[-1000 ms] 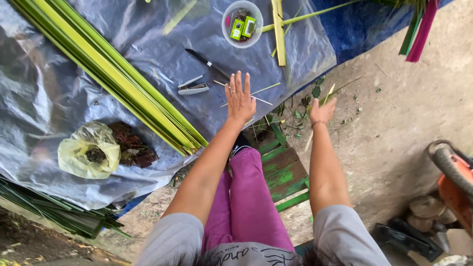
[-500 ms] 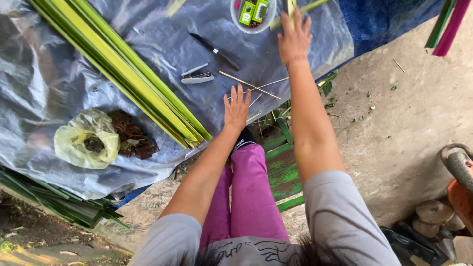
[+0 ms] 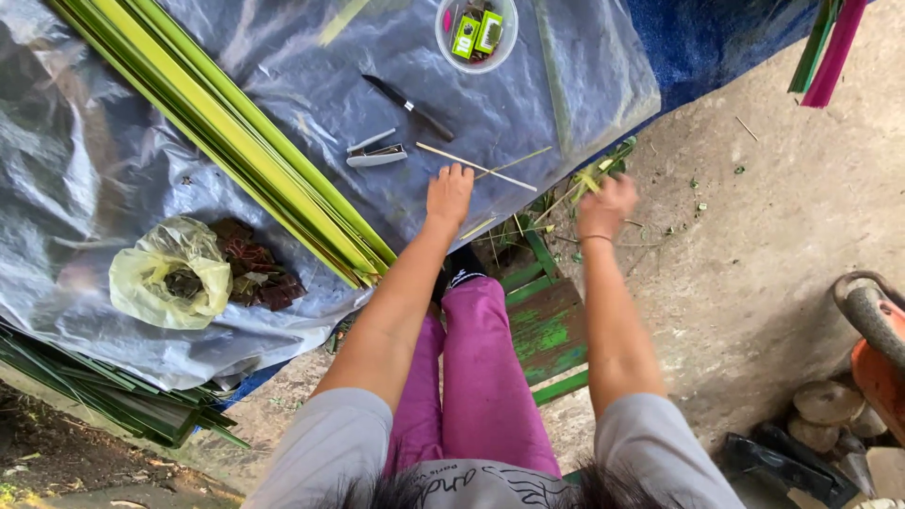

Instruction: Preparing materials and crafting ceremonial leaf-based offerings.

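Pulling right hand (image 3: 606, 205) back, clamped on leaf strip (image 3: 556, 75), left hand (image 3: 449, 193) curling, empty

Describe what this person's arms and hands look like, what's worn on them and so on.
Both arms are bare below short grey sleeves that end above the elbow. The right hand is motion-blurred, with a thin bracelet around its wrist. The left hand has no wristband; whether it wears a ring cannot be told. No gloves or watch on either.

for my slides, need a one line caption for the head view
Left hand rests on plastic sheet near thin sticks; blurred right hand over leaf scraps.
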